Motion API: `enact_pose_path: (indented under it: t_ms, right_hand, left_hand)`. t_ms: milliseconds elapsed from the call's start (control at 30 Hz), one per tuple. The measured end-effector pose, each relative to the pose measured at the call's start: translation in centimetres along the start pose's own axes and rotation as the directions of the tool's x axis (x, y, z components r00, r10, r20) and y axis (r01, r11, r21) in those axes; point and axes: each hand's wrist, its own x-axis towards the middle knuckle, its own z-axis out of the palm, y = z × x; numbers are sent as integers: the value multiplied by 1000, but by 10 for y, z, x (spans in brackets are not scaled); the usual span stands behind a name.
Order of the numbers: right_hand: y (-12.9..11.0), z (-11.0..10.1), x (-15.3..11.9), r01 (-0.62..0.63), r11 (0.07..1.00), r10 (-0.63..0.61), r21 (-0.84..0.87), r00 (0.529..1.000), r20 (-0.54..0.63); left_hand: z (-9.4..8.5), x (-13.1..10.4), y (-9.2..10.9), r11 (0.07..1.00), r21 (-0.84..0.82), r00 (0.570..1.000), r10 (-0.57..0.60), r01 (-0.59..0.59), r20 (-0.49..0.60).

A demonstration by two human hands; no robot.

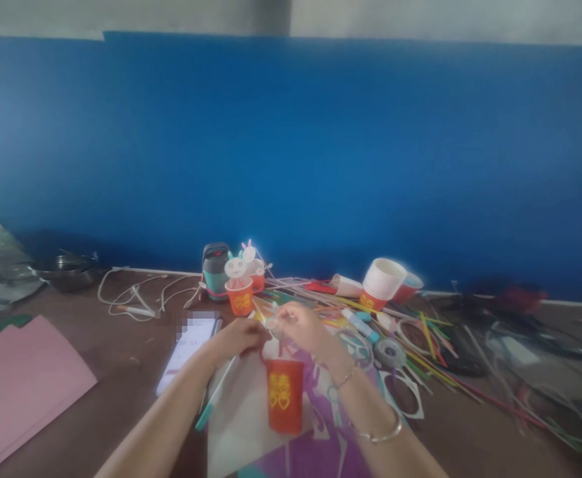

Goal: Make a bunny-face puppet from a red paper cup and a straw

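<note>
A red paper cup (pixel 291 392) with yellow characters stands on white paper (pixel 236 411) in front of me. My left hand (pixel 241 336) is just above and left of the cup's rim, its fingers bent together. My right hand (pixel 301 326) is closed in a pinch beyond the rim, close to the left fingertips. Between the hands is a small whitish piece (pixel 271 348) at the cup's top; blur hides what it is and exactly what the fingers grip. Bracelets circle my right wrist.
A phone (pixel 189 348) lies left of the paper, beside a teal pen (pixel 216 395). Pink sheets (pixel 26 398) are far left. Behind stand decorated cups (pixel 241 297) and stacked paper cups (pixel 383 282). Coloured sticks, a glue stick (pixel 359 325) and a tape roll (pixel 390 353) crowd the right.
</note>
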Motion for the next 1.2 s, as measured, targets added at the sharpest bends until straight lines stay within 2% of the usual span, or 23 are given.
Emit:
enact_pose_path:
  t_ms: [167, 667, 1000, 1200]
  right_hand:
    - [-1, 0, -1, -38, 999, 38, -28, 999, 7]
    - [3, 2, 0, 17, 977, -21, -214, 1000, -16]
    - [1, 6, -1, 39, 975, -52, -219, 997, -52]
    - [-6, 4, -4, 5, 982, -12, -190, 999, -37]
  left_hand:
    - [2, 3, -5, 999, -40, 999, 38, -37, 27]
    - [3, -1, 1, 998, -19, 997, 60, -59, 38]
    - [2, -1, 3, 997, -19, 997, 74, -73, 19]
    - [3, 2, -1, 997, -30, 997, 73, -73, -1]
